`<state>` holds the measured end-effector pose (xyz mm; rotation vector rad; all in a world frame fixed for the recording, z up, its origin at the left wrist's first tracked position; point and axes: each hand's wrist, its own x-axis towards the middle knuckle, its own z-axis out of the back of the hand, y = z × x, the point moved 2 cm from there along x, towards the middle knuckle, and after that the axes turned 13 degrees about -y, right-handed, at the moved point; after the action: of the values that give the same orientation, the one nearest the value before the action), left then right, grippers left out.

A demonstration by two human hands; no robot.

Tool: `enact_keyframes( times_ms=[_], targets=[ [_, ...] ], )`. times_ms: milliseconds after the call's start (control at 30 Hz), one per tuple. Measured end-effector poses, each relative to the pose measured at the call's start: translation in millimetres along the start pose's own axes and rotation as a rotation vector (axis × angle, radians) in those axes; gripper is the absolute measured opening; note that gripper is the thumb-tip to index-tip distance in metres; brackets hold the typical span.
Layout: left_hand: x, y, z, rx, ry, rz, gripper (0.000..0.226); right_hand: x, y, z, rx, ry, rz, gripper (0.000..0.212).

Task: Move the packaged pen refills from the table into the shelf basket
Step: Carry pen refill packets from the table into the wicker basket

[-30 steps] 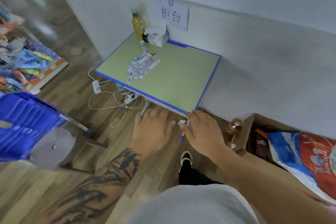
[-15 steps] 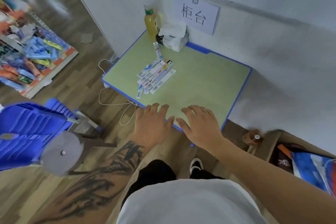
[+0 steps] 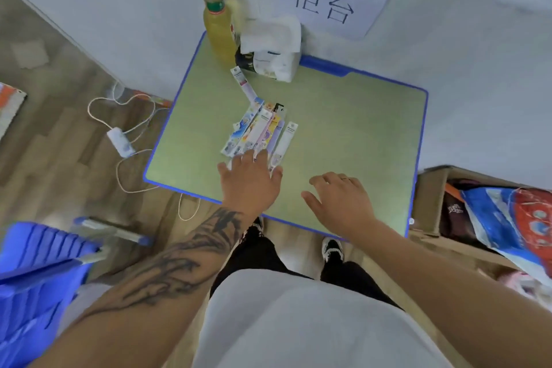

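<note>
Reaching over the near edge of the green table (image 3: 343,134): left hand (image 3: 249,181) spread flat, fingertips on the near ends of the packaged pen refills (image 3: 258,130); right hand (image 3: 339,199) loosely open, holding nothing, just right of the left. Fanned mid-table, one stray refill pack (image 3: 242,82) beyond. Farther back against the wall: juice bottle (image 3: 219,31), tissue pack (image 3: 268,54), paper sign (image 3: 331,6).

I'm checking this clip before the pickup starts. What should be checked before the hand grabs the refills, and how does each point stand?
1. Left hand at the refills: ok, fingertips reach the pile's near ends.
2. Left hand free: ok, fingers spread, gripping nothing.
3. Right hand free: ok, relaxed above the table, holding nothing.
4. Refills gathered: not ok, one pack lies apart near the tissue pack.
5. Bottle out of the way: ok, at the far corner.
6. Shelf basket ready: cannot tell, not in view.
</note>
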<state>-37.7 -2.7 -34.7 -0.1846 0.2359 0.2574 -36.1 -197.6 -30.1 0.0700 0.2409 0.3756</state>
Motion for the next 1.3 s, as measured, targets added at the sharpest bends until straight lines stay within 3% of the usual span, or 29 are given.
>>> enact_keyframes(
  times_ms=[333, 567, 833, 1033, 1167, 1300],
  targets=[
    [98, 64, -4, -0.04, 0.018, -0.069, 0.032, 119, 61, -29, 0.29, 0.184, -0.56, 0.043],
    [111, 70, -17, -0.044, 0.203, -0.071, 0.039, 115, 63, -41, 0.268, 0.161, -0.765, 0.032],
    [106, 65, -24, -0.076, 0.149, -0.167, 0.023, 107, 75, -53, 0.35, 0.156, -0.788, 0.024],
    [104, 62, -12, -0.358, 0.148, -0.112, 0.018, 87, 66, -48, 0.666, -0.001, -0.845, 0.017],
    [95, 43, 3, -0.58, 0.237, -0.079, 0.016, 60, 53, -39, 0.881, -0.137, -1.006, 0.015],
    [78, 13, 16, -0.809, 0.369, 0.093, 0.015, 25, 38, -23, 1.09, -0.267, -1.093, 0.016]
  ],
)
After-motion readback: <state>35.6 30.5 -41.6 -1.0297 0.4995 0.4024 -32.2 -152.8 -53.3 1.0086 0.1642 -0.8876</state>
